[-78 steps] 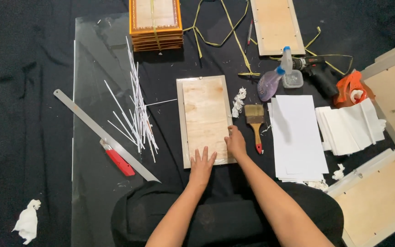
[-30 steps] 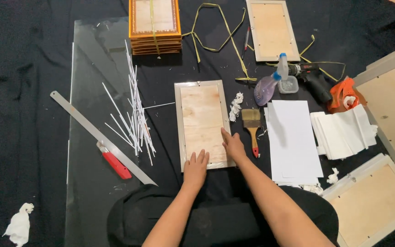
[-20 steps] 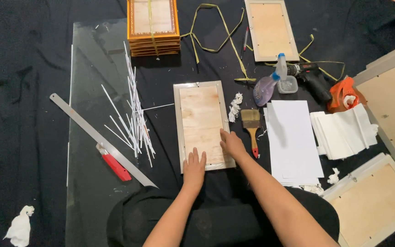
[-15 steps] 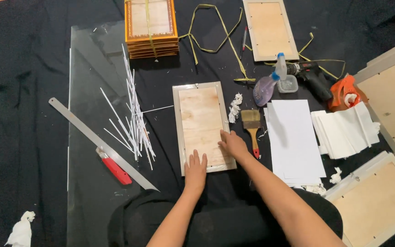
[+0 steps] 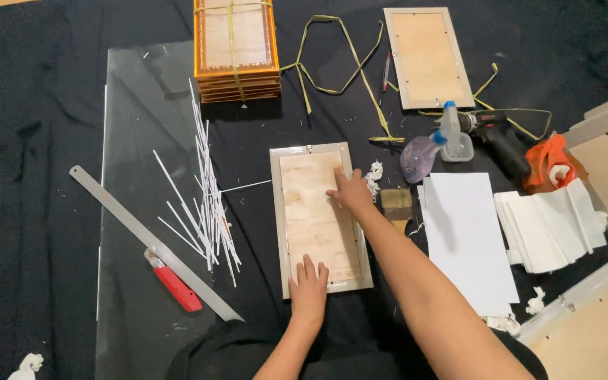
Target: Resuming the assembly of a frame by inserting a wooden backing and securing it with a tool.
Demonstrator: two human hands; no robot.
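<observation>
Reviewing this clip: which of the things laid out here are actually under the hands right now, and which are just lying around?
In hand:
picture frame with plywood backing, lying face down
left hand, flat on its near end
right hand, pressing by its right edge

Lying about:
glass sheet
metal ruler
red cutter
white strips
paintbrush
spray bottle
drill
white paper sheets
tied stack of frames

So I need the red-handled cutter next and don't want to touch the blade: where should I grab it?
Grip the red handle of the cutter from its free left side, since the metal ruler lies along its right. It lies flat on the glass sheet, blade end pointing away.
</observation>
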